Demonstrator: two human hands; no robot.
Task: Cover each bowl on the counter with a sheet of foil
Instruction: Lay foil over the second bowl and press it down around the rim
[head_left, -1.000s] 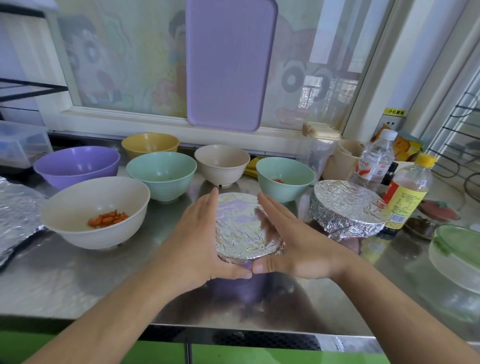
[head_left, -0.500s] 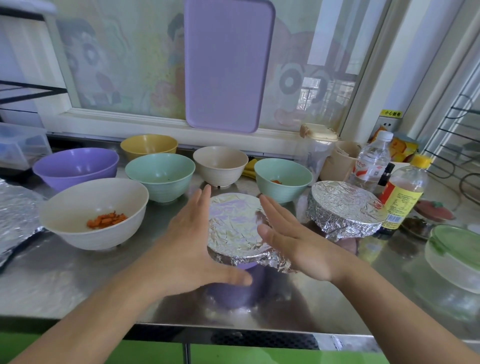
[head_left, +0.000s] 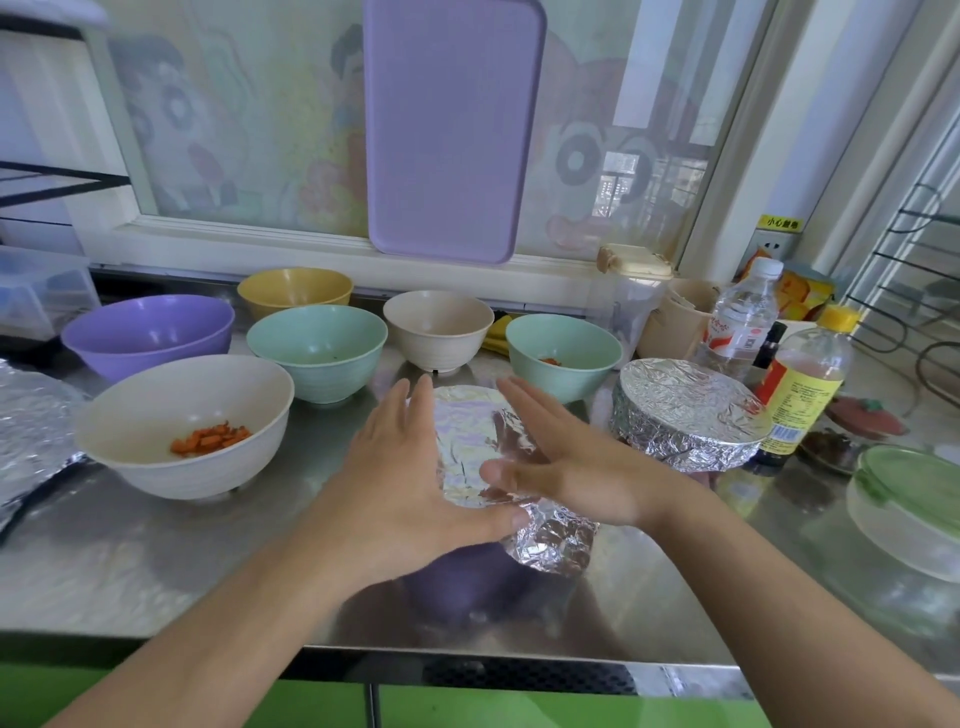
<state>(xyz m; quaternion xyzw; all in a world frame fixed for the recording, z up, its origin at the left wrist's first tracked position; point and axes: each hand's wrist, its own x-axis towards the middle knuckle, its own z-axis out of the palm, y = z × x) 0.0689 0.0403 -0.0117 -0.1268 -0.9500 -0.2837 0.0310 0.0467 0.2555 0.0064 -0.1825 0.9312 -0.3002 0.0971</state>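
- A small purple bowl (head_left: 457, 587) sits on the shiny metal counter (head_left: 156, 561), close to the front edge.
- A sheet of foil (head_left: 467, 447) lies over its top and hangs crumpled down its right side.
- The left hand (head_left: 400, 483) has flat, straight fingers at the left side of the foil, and its thumb touches the foil's front edge.
- The right hand (head_left: 566, 462) is flat too, with straight fingers over the right side of the foil. It grips nothing.
- Another bowl wrapped in foil (head_left: 685, 410) sits just to the right.
- Behind are open bowls: a white bowl with carrot bits (head_left: 187, 421), a big purple bowl (head_left: 148, 332), a yellow bowl (head_left: 295, 291), two green bowls (head_left: 317, 351) (head_left: 563, 353) and a cream bowl (head_left: 438, 327).
- More foil (head_left: 31, 421) lies at the far left.
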